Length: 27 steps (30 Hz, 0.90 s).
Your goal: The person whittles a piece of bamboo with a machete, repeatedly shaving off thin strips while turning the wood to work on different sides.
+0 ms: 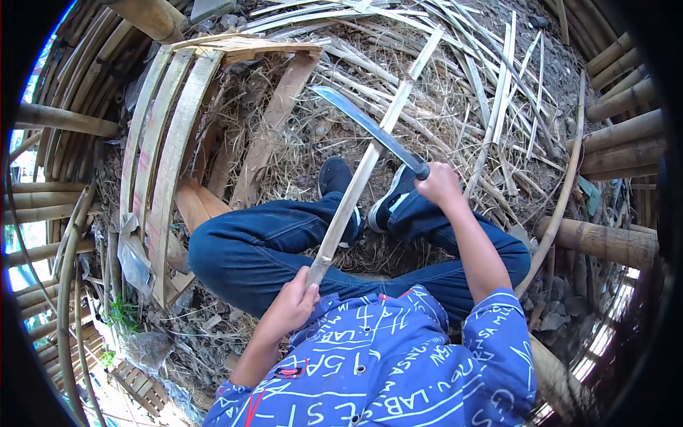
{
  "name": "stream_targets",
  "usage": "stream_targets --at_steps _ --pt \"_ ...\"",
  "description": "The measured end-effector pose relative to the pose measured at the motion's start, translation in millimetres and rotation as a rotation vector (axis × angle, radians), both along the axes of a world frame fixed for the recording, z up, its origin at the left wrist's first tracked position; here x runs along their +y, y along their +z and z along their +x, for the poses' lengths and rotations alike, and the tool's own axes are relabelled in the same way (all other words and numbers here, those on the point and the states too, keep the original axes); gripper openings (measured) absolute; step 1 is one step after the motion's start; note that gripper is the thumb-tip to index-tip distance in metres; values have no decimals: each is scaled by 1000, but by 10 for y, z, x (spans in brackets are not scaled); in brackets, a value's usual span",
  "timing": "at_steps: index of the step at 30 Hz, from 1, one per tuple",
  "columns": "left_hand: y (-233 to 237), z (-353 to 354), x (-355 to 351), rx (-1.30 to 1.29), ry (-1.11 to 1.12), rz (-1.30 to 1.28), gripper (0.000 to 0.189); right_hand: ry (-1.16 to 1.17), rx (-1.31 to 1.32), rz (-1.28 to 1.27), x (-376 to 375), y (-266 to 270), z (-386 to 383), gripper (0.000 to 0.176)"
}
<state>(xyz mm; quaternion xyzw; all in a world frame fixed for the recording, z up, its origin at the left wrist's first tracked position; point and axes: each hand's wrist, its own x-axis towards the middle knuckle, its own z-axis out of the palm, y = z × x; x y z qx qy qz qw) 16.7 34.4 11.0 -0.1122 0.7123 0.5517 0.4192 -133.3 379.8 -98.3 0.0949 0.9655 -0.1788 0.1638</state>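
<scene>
My left hand (294,302) is closed around the lower end of a long bamboo strip (350,199), near my lap. The strip slants up and to the right, past my shoes. My right hand (439,186) grips the dark handle of a long-bladed knife (356,116). Its blade points up and to the left and crosses the strip at about the middle. Whether the edge is sunk into the bamboo cannot be made out.
A slatted wooden crate (174,135) stands to the left. Split bamboo strips (491,92) and shavings cover the ground ahead. Thick bamboo poles (605,242) lie at the right. My bent legs (249,249) flank the strip.
</scene>
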Motion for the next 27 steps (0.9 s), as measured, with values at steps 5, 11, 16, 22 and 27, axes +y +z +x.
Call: stream_targets --at_steps 5,11,16,22,27 --pt "6 72 -53 12 -24 -4 15 133 20 38 8 97 132 23" --pt "12 40 -44 22 -54 -58 14 18 72 74 137 -199 7 24" --pt "35 96 -91 -59 0 31 13 63 5 -13 80 42 163 26" --pt "-19 96 -75 17 -49 0 13 -35 29 54 255 -178 -61 28" --pt "61 93 -86 -50 -12 10 14 157 70 4 77 8 66 27"
